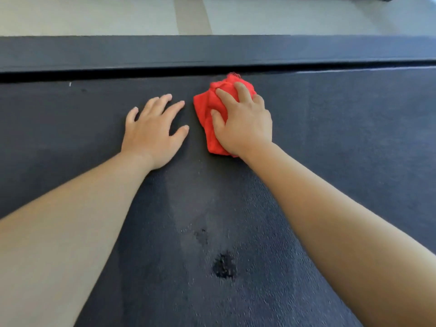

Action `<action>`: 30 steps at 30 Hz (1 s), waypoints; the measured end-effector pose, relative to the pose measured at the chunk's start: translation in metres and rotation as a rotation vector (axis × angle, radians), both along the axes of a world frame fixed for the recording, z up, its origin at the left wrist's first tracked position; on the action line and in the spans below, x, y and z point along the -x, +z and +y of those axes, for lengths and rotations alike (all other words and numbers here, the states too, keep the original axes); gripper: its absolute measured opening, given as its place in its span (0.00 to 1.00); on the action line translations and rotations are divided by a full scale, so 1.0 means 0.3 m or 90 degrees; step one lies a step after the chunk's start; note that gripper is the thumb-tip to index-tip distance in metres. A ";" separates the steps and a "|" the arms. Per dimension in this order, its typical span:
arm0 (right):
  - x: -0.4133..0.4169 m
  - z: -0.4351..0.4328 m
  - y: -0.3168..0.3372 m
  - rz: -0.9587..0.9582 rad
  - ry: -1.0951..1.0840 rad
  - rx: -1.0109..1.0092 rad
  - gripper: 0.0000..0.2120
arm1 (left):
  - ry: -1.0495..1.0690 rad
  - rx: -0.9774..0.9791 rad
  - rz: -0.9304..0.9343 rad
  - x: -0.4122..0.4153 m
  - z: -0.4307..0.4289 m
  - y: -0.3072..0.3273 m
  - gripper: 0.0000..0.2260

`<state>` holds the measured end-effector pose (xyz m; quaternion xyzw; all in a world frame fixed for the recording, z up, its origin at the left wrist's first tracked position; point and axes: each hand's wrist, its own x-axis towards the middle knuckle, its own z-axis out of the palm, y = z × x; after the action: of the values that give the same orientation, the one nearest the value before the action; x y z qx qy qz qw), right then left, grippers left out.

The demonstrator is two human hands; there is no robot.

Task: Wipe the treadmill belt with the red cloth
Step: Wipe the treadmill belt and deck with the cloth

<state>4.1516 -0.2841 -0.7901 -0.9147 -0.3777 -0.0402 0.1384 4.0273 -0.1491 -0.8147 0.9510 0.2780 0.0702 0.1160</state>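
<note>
Head view: presses the bunched red cloth (206,109) onto the treadmill belt (354,142) with the right hand (244,125), fingers curled over it, the cloth's far tip just short of the dark gap along the side rail (212,51). Rests the left hand (153,134) flat just beside the cloth, fingers spread wide, holding nothing. Leaves open belt on both sides, with dark spots (224,266) nearer, between the forearms. Shows pale floor (94,15) beyond the rail.

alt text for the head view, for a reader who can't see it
The right hand grips a bunched red cloth on the dark treadmill belt, near its far edge. The left hand rests flat on the belt beside it, fingers spread. A dark patch marks the belt nearer the camera.
</note>
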 end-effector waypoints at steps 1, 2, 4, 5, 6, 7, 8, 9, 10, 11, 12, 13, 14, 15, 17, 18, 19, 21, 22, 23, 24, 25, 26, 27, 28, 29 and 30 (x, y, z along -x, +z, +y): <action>0.046 -0.040 -0.005 -0.007 0.005 -0.004 0.22 | 0.001 0.000 -0.005 0.000 0.002 0.000 0.24; 0.094 -0.082 -0.009 -0.013 0.006 -0.009 0.22 | 0.001 -0.002 -0.011 -0.001 0.001 0.001 0.24; 0.196 -0.164 -0.008 -0.018 0.004 -0.014 0.22 | -0.006 -0.005 -0.018 0.005 -0.014 0.014 0.23; 0.249 -0.206 -0.005 -0.018 0.003 -0.014 0.22 | -0.009 -0.005 -0.021 0.015 -0.030 0.019 0.23; 0.302 -0.245 -0.003 -0.018 0.005 -0.012 0.22 | -0.009 -0.004 -0.023 0.031 -0.047 0.022 0.22; 0.356 -0.283 -0.002 -0.017 0.007 -0.011 0.22 | -0.008 0.001 -0.021 0.056 -0.068 0.024 0.22; 0.412 -0.322 -0.001 -0.016 0.007 -0.011 0.21 | -0.011 0.006 -0.007 0.091 -0.094 0.027 0.22; 0.469 -0.365 0.000 -0.013 0.007 -0.012 0.21 | -0.021 0.008 0.015 0.135 -0.126 0.030 0.22; 0.524 -0.411 0.001 -0.012 0.006 -0.012 0.21 | -0.039 0.008 0.039 0.187 -0.164 0.032 0.24; 0.575 -0.462 0.003 -0.013 0.006 -0.012 0.21 | -0.060 0.010 0.056 0.245 -0.208 0.033 0.25; 0.620 -0.515 0.006 -0.013 0.006 -0.012 0.21 | -0.079 0.012 0.063 0.305 -0.259 0.033 0.26; 0.659 -0.568 0.009 -0.012 0.003 -0.014 0.21 | -0.094 0.014 0.064 0.363 -0.314 0.036 0.27; 0.694 -0.622 0.012 -0.009 -0.002 -0.015 0.22 | -0.105 0.014 0.063 0.420 -0.375 0.039 0.28; 0.724 -0.673 0.014 -0.006 -0.006 -0.012 0.22 | -0.114 0.014 0.065 0.474 -0.436 0.043 0.28; 0.758 -0.748 0.015 -0.002 -0.008 0.000 0.23 | -0.135 0.018 0.067 0.566 -0.542 0.052 0.30; 0.761 -0.767 0.017 0.001 -0.011 0.003 0.23 | -0.152 0.018 0.068 0.605 -0.583 0.055 0.30; 0.754 -0.771 0.019 0.005 -0.017 0.003 0.23 | -0.173 0.009 0.069 0.642 -0.613 0.054 0.29; 0.721 -0.740 0.017 0.001 -0.036 0.005 0.23 | -0.204 -0.014 0.060 0.705 -0.642 0.049 0.29; 0.699 -0.712 0.016 -0.002 -0.046 0.010 0.23 | -0.208 -0.010 0.052 0.726 -0.646 0.049 0.29; 0.678 -0.682 0.018 0.001 -0.057 0.014 0.23 | -0.209 0.003 0.042 0.741 -0.646 0.052 0.29; 0.656 -0.655 0.022 0.007 -0.068 0.018 0.23 | -0.209 0.015 0.033 0.747 -0.646 0.053 0.28; 0.640 -0.634 0.026 0.011 -0.078 0.021 0.23 | -0.209 0.022 0.026 0.748 -0.647 0.055 0.27; 0.635 -0.623 0.027 0.009 -0.083 0.026 0.22 | -0.208 0.026 0.020 0.747 -0.648 0.056 0.27; 0.640 -0.623 0.028 0.004 -0.086 0.031 0.22 | -0.208 0.030 0.015 0.744 -0.648 0.056 0.26; 0.658 -0.633 0.028 0.003 -0.083 0.031 0.22 | -0.207 0.034 0.011 0.744 -0.649 0.054 0.25; 0.690 -0.653 0.027 0.002 -0.071 0.029 0.22 | -0.204 0.035 0.009 0.748 -0.650 0.052 0.24; 0.729 -0.682 0.022 -0.004 -0.053 0.024 0.22 | -0.201 0.033 0.008 0.748 -0.650 0.050 0.24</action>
<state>3.9331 -0.4886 -0.7835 -0.9318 -0.3406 -0.0416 0.1182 3.8029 -0.3441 -0.7997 0.9800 0.1273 0.0375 0.1485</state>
